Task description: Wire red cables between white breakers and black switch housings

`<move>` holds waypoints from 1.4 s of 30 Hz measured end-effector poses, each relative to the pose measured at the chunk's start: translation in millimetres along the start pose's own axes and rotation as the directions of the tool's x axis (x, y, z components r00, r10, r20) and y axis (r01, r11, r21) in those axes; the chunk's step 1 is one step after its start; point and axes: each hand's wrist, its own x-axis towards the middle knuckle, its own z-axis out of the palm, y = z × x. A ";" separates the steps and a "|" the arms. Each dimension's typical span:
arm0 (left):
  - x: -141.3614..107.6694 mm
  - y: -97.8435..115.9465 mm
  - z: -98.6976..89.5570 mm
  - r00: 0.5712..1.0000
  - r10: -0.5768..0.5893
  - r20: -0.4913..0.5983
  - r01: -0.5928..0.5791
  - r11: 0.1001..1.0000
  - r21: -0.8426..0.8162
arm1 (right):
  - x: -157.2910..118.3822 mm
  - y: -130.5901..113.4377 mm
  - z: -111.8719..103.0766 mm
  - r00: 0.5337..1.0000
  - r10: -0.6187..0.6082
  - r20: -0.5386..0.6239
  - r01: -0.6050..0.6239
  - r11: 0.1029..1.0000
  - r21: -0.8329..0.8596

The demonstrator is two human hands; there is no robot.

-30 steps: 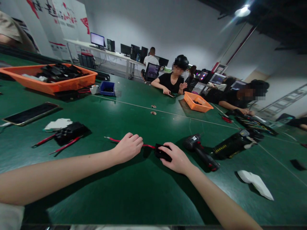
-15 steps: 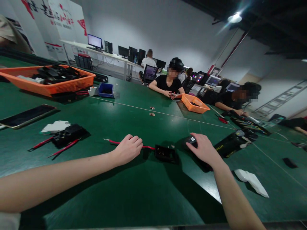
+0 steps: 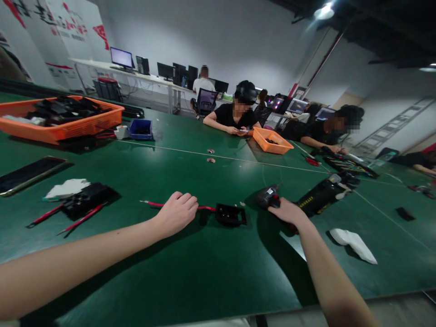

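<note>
My left hand [image 3: 179,212] is closed over a red wire [image 3: 207,208], whose bare end pokes out on the left. The wire runs right into a small black open housing [image 3: 230,215] lying on the green table. Farther right, my right hand [image 3: 289,211] has its fingers around the grip of a black and red cordless drill [image 3: 267,196]; its bit points away from me. Part of the grip is hidden by the hand. To the left lie a black part [image 3: 89,199] with red wires and a white piece [image 3: 68,189].
A phone [image 3: 30,173] lies at left, below an orange basket [image 3: 64,131] of black parts and a blue bin [image 3: 141,130]. Right of the drill are a black cylinder [image 3: 322,196] and a white object [image 3: 353,245]. Co-workers sit across the table near another orange basket [image 3: 272,146].
My right hand has slid from the drill's top down to its grip, and the drill now shows more. My left hand stays on the wire. The view has shifted slightly.
</note>
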 end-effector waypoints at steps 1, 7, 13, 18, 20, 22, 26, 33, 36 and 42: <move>0.3 0.1 0.1 1.000 0.000 -0.001 0.000 1.000 0.000 | -0.2 0.3 -1.1 1.000 -0.008 0.008 0.008 1.000 0.020; 2.3 1.1 -1.8 1.000 -0.001 -0.010 0.001 1.000 -0.002 | -0.5 2.8 -4.6 0.996 -0.080 0.038 0.075 0.991 0.115; 3.7 1.0 -5.0 1.000 0.005 -0.020 -0.005 1.000 -0.017 | 8.8 10.2 1.2 0.999 -0.030 -0.026 0.032 0.993 0.117; 4.2 0.8 -3.4 1.000 0.010 -0.012 -0.010 1.000 -0.008 | 14.2 14.3 5.5 0.996 0.007 -0.089 0.001 0.996 0.084; 4.7 0.9 -3.4 1.000 0.012 -0.006 -0.012 1.000 0.000 | 13.5 13.0 7.6 0.991 0.003 -0.132 0.004 0.999 0.051; 5.2 1.1 -3.9 1.000 0.015 -0.007 -0.015 1.000 0.003 | 11.8 9.8 10.5 0.978 -0.005 -0.207 0.009 1.000 0.022; 5.4 1.8 -5.2 1.000 0.015 -0.011 -0.015 1.000 0.011 | 9.0 -0.8 17.2 0.906 -0.050 -0.421 0.054 0.999 -0.003; 3.4 2.0 -3.6 1.000 0.014 -0.007 -0.014 1.000 0.015 | 10.5 -21.4 26.7 0.749 -0.176 -0.638 0.362 0.916 0.172; 2.9 1.5 -2.6 1.000 0.010 -0.010 -0.010 1.000 0.015 | 7.9 -28.6 32.9 0.694 -0.215 -0.687 0.561 0.760 0.329; 3.4 2.0 -4.6 1.000 0.010 -0.018 -0.010 1.000 -0.007 | -5.8 -42.2 45.2 0.659 -0.252 -0.709 0.703 0.542 0.460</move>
